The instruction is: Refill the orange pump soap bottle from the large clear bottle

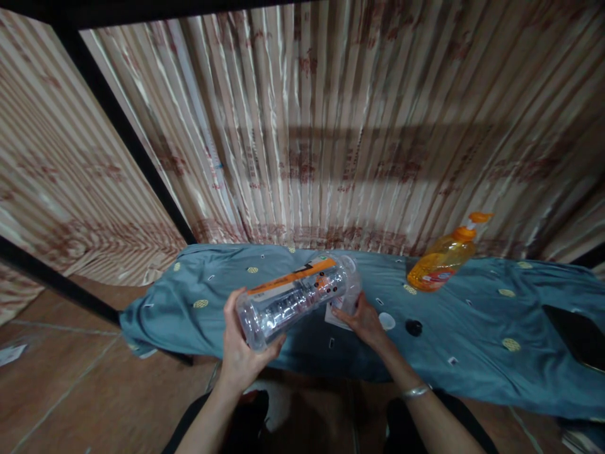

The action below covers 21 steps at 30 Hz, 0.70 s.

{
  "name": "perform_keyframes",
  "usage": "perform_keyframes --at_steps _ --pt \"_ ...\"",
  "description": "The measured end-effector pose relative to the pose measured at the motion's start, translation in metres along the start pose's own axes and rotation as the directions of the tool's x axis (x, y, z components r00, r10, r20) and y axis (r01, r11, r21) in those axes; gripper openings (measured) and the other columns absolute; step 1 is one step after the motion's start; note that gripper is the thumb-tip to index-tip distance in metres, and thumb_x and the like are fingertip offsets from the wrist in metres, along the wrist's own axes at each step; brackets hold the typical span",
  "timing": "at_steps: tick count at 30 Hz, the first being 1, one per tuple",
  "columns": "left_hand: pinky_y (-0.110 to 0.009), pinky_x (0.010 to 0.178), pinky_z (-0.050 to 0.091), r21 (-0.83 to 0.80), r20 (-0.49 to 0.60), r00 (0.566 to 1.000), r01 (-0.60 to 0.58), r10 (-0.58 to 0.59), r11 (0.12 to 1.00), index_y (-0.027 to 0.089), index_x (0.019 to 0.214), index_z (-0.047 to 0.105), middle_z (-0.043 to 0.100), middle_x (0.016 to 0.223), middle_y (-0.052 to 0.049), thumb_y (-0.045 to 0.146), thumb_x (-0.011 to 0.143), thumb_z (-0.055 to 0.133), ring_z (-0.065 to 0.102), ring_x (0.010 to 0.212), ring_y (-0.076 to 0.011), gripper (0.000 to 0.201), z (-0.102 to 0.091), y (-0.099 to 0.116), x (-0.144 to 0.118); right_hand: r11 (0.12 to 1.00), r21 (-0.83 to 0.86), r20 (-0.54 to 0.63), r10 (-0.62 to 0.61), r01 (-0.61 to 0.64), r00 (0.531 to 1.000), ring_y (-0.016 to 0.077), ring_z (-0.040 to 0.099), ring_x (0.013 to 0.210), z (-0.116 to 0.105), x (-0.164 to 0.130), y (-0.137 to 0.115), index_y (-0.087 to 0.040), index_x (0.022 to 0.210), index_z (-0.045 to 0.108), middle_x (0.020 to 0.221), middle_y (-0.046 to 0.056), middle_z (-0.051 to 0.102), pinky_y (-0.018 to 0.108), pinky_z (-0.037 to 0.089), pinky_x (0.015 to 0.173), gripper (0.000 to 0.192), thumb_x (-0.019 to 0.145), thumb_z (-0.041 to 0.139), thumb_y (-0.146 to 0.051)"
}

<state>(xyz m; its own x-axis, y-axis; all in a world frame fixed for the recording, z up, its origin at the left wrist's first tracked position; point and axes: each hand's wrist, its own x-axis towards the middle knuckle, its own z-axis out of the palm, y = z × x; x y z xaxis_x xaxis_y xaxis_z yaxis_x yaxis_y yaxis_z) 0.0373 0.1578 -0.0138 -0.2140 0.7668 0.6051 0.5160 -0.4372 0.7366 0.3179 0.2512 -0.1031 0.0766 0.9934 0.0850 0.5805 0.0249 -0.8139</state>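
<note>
So the left hand (241, 350) grips the clear bottle's (293, 296) base, tipped sideways over the bench (472, 328), while the right hand (362, 318) pinches its neck end, steadying it; soap dispenser (442, 261) sits well apart.

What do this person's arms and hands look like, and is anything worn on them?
Both forearms are bare, with no sleeves or gloves showing. The left hand has no ring or band that can be seen. The right hand is also bare, and a thin silvery bracelet circles the right wrist. Dark trousers show below the arms.
</note>
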Motion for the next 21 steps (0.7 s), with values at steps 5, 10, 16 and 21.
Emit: perform_keyframes --at_steps 5,10,16,21 --pt "-0.042 0.084 0.062 -0.03 0.042 0.998 0.042 -0.041 0.999 0.022 0.144 0.036 0.064 0.117 -0.008 0.053 0.073 0.085 0.075 0.096 -0.0254 0.092 -0.0028 0.0016 0.0009 0.999 -0.033 0.003 0.03 -0.03 1.0 0.0435 0.078 0.111 0.0023 -0.0015 -0.0061 -0.014 0.141 0.056 0.117 0.02 0.08 0.057 0.062 0.096 0.075 0.077 0.077 -0.045" --pt "-0.043 0.084 0.063 -0.038 0.066 0.996 0.058 -0.056 0.998 0.022 0.144 0.035 0.066 0.115 -0.008 0.05 0.072 0.086 0.076 0.095 -0.0262 0.093 -0.0034 0.0026 0.0016 0.995 -0.08 0.012 0.063 -0.062 0.998 0.0422 0.078 0.113 0.0033 -0.0017 -0.0079 -0.015 0.141 0.057 0.118 0.019 0.08 0.054 0.062 0.098 0.07 0.08 0.075 -0.044" --pt "-0.042 0.082 0.063 -0.045 0.022 1.0 0.01 -0.009 0.999 0.022 0.143 0.037 0.066 0.116 -0.008 0.05 0.072 0.088 0.076 0.095 -0.0265 0.092 -0.0013 0.0045 0.0016 0.99 -0.114 -0.016 0.078 -0.079 0.997 0.0408 0.08 0.107 0.0089 0.0001 -0.0028 -0.018 0.133 0.062 0.107 0.015 0.082 0.05 0.065 0.091 0.059 0.081 0.075 -0.044" --pt "-0.04 0.085 0.063 0.015 0.1 0.994 -0.045 0.043 0.999 0.023 0.15 0.031 0.065 0.12 -0.008 0.047 0.078 0.086 0.076 0.099 -0.0256 0.093 -0.0059 -0.0037 -0.0001 0.984 -0.163 -0.009 0.068 -0.068 0.998 0.0405 0.08 0.11 0.0097 0.0006 -0.003 -0.016 0.134 0.06 0.112 0.018 0.082 0.051 0.064 0.095 0.059 0.083 0.074 -0.043"
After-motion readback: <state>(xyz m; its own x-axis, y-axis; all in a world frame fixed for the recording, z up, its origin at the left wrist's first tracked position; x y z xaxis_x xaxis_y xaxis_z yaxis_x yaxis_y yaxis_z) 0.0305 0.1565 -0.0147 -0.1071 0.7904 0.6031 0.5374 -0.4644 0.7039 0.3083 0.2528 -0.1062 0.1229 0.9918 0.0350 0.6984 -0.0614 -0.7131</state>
